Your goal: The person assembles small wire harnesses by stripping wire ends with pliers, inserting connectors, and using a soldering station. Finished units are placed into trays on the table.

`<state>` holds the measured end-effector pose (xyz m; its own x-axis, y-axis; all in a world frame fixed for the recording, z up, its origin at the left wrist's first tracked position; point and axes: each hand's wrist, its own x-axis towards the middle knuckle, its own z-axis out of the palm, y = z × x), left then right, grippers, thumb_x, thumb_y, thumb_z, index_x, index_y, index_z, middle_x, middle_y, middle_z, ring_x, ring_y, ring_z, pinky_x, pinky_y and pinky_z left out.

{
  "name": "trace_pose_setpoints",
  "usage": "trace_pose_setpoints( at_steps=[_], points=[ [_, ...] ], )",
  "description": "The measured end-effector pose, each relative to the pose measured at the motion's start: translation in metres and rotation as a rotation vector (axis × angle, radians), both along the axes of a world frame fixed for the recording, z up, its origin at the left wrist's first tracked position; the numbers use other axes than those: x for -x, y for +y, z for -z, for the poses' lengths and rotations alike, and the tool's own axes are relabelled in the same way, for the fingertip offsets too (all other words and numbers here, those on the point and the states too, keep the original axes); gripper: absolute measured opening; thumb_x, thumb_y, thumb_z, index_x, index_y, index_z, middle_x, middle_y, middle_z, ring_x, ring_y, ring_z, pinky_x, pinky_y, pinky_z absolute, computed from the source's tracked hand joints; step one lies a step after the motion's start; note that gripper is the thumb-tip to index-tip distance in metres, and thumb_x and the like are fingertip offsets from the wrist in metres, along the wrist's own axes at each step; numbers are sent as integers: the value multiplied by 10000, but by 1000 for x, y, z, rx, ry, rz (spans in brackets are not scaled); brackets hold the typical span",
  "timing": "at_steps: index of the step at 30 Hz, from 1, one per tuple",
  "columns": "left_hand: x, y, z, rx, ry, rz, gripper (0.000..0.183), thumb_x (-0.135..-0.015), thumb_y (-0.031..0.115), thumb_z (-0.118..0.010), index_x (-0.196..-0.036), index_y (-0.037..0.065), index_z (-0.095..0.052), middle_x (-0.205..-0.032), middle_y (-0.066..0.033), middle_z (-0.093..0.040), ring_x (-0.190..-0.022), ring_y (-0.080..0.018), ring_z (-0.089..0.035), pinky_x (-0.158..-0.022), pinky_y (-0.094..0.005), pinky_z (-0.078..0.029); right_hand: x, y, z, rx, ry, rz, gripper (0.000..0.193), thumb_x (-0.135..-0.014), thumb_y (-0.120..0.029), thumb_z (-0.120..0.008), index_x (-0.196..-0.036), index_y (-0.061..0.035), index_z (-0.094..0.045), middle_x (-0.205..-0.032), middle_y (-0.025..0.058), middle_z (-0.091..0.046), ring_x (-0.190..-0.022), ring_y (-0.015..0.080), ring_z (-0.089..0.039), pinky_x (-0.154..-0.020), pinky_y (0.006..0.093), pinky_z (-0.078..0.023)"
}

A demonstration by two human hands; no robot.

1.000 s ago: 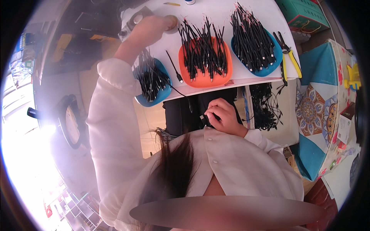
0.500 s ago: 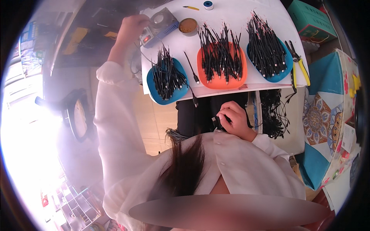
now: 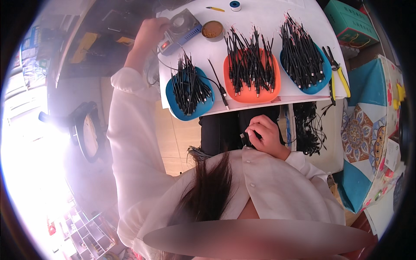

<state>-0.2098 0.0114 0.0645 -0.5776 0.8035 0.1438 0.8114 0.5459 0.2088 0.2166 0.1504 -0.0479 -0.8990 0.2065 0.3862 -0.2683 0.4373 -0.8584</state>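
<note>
My left hand [image 3: 157, 28] reaches to the far left of the table, against the side of a small blue-and-grey device with a round top [image 3: 184, 24] and a lit red switch. Its fingers are bent closed; what they hold, if anything, is hidden. In my lap, my right hand [image 3: 263, 132] is closed around a black USB cable [image 3: 243, 138], whose plug pokes out past the fingers. Short black cables with stripped ends fill a left blue tray [image 3: 173, 112], an orange tray [image 3: 247, 98] and a right blue tray [image 3: 310, 90]. Two loose cables [image 3: 222, 90] lie between the left and orange trays.
Behind the trays stand a round tin of brown material [image 3: 212, 30], a spool [image 3: 235, 5] and a yellow cutter [image 3: 215, 9]. Yellow-handled pliers [image 3: 342, 80] lie at the right edge. More black cables [image 3: 307, 130] hang below the table. A green box [image 3: 351, 24] sits at far right.
One loose cable, whose plug hung over the table's front edge, now lies farther back and right, beside the other loose cable. Both hands have stayed nearly in place.
</note>
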Motion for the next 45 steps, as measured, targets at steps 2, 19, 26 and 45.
trace_pose_setpoints(
  at_steps=[2, 19, 26, 45],
  points=[
    [1, 1, 1, 8, 23, 21, 152, -839, 152, -608, -938, 85, -701, -790, -164, -663, -733, -353, -626, -706, -410, -498, 0, 0, 0, -7, 9, 2, 71, -733, -36, -670, -775, -33, -613, -824, 81, -574, -703, 256, -577, -590, 337, -478],
    [4, 9, -2, 136, 35, -10, 159, -846, 153, -588, -956, 113, -696, -857, -168, -664, -844, -373, -613, -757, -439, -490, -2, 1, -1, 1, 2, 5, 74, -735, -37, -670, -772, -28, -607, -833, 86, -574, -716, 261, -585, -602, 336, -485],
    [-27, -3, -29, -19, -11, -91, 147, -843, 143, -612, -944, 74, -693, -754, -146, -652, -692, -277, -640, -687, -371, -504, -4, -3, -3, -8, 17, 16, 49, -754, -39, -649, -771, -29, -605, -828, 93, -570, -719, 270, -583, -612, 342, -485],
    [-283, -55, -181, -1251, -1512, 582, 153, -959, 119, -534, -1010, 1, -617, -801, -60, -618, -526, -37, -341, -498, -194, -282, -40, -17, -60, -11, 74, 31, 75, -875, -52, -606, -835, -1, -644, -886, 42, -577, -542, 64, -427, -513, 205, -349]
  ],
)
